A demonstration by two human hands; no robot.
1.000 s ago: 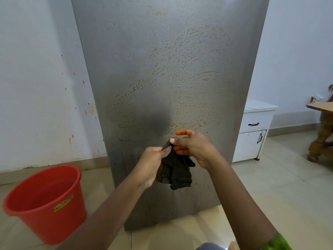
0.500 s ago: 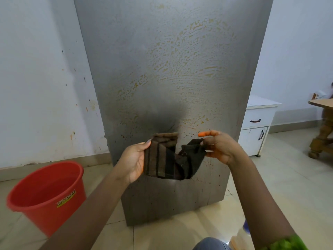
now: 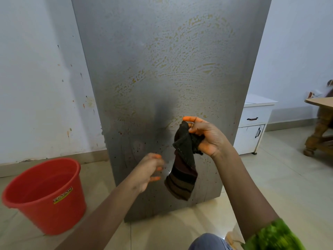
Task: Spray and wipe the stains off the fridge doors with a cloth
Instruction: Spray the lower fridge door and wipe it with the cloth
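A tall grey fridge door (image 3: 162, 69) fills the middle of the view, smeared with yellowish streaks and small dark specks lower down. My right hand (image 3: 207, 136) grips the top of a dark striped cloth (image 3: 182, 174), which hangs down in front of the door's lower part. My left hand (image 3: 149, 172) is blurred, just left of the hanging cloth and apart from it, fingers loosely bent and holding nothing. No spray bottle is in view.
A red plastic bucket (image 3: 45, 193) stands on the tiled floor at the lower left. A white cabinet (image 3: 254, 123) with drawers sits right of the fridge, and a wooden table (image 3: 320, 112) at the far right. Spotted white wall (image 3: 39, 87) lies left.
The cloth was stretched between both hands half a second ago. My left hand has let go and dropped lower; the cloth now dangles from my right hand alone.
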